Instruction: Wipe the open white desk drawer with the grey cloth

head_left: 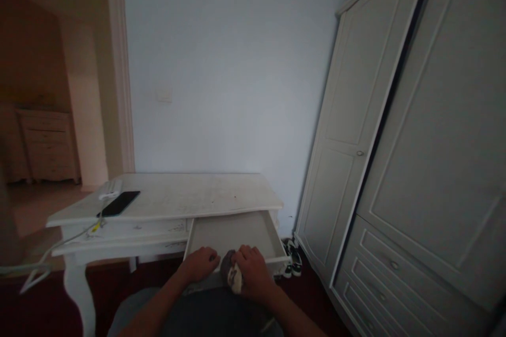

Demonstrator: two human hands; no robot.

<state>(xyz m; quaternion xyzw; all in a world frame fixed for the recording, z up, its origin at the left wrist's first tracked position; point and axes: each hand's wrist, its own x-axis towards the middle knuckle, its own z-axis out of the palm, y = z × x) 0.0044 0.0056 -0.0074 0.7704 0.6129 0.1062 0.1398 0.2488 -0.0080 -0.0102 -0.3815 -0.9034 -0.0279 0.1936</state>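
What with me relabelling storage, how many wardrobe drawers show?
3: the top drawer, middle drawer and lowest visible drawer, stacked under the right-hand door of the wardrobe. More may be hidden below the picture.

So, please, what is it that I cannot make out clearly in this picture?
All in the head view:
- What the soft bundle is: blurred, dim, partly covered by the right hand.
- Whether the left hand grips anything: its curled fingers hide this.
- The full shape of the shoes: partly behind the open drawer.
- Where the white cable leads: cut off by the left edge.
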